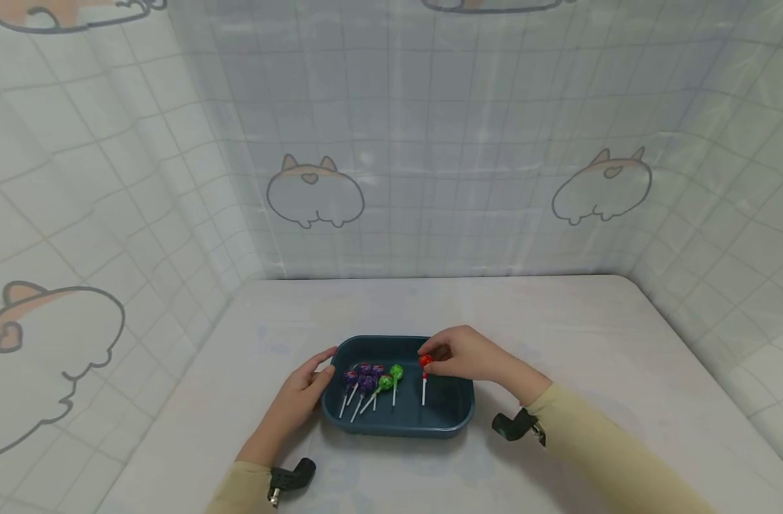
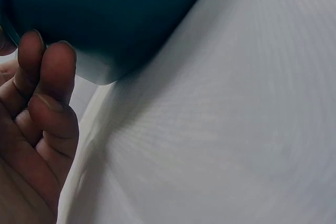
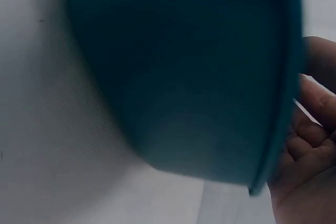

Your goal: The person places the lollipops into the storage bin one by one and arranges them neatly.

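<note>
A dark teal plastic tray [image 1: 397, 431] holds lollipops. Several purple-wrapped lollipops [image 1: 367, 383] lie grouped in its left part, with two green lollipops [image 1: 396, 372] beside them toward the middle. My left hand [image 1: 301, 389] grips the tray's left rim; in the left wrist view its fingers [image 2: 56, 72] bend against the outer wall. Over the right part of the tray, my right hand [image 1: 465, 355] pinches a red lollipop [image 1: 424, 391] near its head, white stick pointing toward me. In the right wrist view the tray's wall [image 3: 184, 87] hides the lollipop and part of that hand.
The tray stands on a white-covered table [image 1: 558, 321]. Grid-patterned curtains [image 1: 417, 107] with cartoon animals enclose the back and both sides. Black wrist mounts [image 1: 293, 475] sit on both forearms near the tray's front.
</note>
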A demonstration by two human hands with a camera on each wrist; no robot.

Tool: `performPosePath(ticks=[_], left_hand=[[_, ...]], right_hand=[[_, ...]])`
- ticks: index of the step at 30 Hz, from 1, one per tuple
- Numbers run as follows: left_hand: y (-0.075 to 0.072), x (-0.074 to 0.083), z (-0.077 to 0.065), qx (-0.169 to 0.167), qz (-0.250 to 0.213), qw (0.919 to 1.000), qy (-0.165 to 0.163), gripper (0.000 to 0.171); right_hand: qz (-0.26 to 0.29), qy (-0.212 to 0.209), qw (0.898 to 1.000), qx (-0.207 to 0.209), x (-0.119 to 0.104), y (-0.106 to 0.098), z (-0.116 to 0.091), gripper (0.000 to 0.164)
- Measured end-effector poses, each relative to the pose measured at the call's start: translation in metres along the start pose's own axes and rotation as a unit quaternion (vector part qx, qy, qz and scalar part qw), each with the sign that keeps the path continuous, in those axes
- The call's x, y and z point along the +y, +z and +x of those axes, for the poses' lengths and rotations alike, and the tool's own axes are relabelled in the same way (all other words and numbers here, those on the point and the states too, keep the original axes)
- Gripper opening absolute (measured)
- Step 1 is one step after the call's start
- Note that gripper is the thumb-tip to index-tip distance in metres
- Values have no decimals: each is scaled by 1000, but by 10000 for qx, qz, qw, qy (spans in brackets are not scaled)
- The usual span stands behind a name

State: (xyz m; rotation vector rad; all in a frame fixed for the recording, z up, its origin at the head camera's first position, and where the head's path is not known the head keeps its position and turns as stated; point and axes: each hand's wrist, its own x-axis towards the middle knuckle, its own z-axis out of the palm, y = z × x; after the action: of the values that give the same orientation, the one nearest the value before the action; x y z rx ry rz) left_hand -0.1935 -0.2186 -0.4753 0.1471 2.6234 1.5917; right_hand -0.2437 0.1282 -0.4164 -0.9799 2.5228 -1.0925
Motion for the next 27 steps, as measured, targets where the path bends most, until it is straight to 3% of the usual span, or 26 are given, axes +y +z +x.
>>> performPosePath(ticks=[6, 14, 27], left_hand=[[1, -1, 1, -31, -32, 10000, 15, 42], [1, -1, 1, 9, -1, 10000, -8, 42], [2, -1, 1, -37, -47, 10000, -24, 41]], right_hand=[[-177, -140, 9996, -191, -1, 15, 10, 20], [-568, 11, 9974, -434, -5, 28, 19, 18], [-927, 16, 9940, -574, -4, 38, 25, 13]])
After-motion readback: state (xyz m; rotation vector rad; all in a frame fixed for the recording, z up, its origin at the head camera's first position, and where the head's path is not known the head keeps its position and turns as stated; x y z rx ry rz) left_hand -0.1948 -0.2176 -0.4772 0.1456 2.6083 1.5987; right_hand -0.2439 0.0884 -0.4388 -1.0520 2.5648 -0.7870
